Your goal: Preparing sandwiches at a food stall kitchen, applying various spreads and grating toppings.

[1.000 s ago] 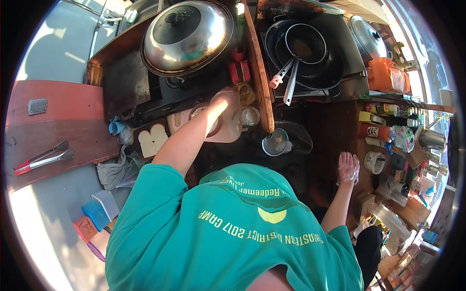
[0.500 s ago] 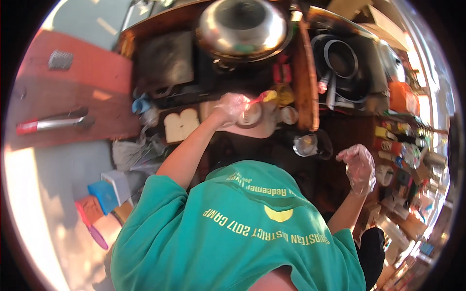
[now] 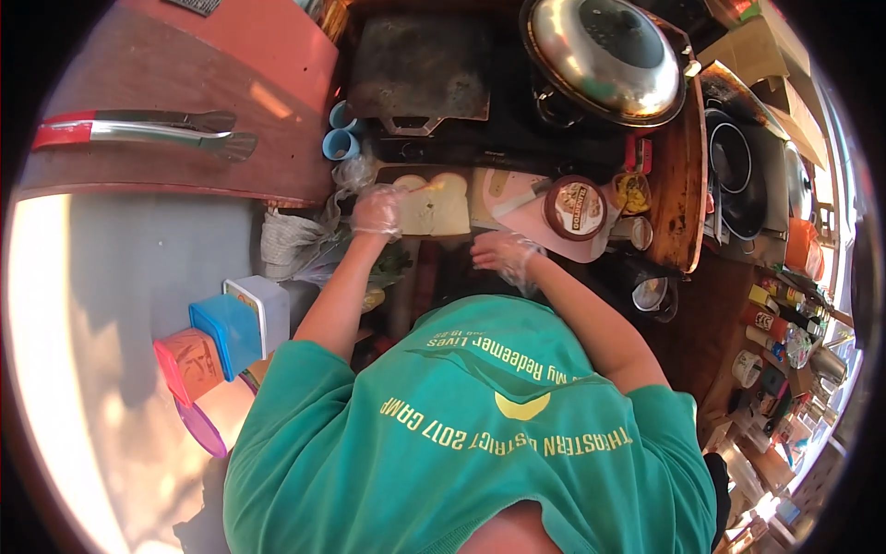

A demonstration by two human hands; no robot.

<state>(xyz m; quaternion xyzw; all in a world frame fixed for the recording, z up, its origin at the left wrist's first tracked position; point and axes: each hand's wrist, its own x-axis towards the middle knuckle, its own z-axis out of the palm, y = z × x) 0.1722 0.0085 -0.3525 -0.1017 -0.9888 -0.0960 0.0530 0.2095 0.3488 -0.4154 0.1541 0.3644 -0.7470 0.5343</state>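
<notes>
Left of grip (image 3: pixel 377 212): red-handled metal tongs (image 3: pixel 148 132) flat on reddish-brown tabletop (image 3: pixel 120 171); grater (image 3: pixel 196 4) farther off, partly cut from view. Just beyond grip: light-blue cups (image 3: pixel 341 145). Past those, rightward: dark flat griddle (image 3: pixel 422 69), then shiny domed lid (image 3: pixel 600 69) with black knob. Nearer me, left of grip: plastic containers (image 3: pixel 226 337), side by side. Far right: orange bag (image 3: pixel 805 247).

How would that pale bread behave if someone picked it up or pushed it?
The bread would probably feel light and rather floppy, since it looks soft and flat. Pushed, it would likely slide rather than roll, as it lies flat. Its upper part might be slippery, where a yellowish smear shows.
</notes>
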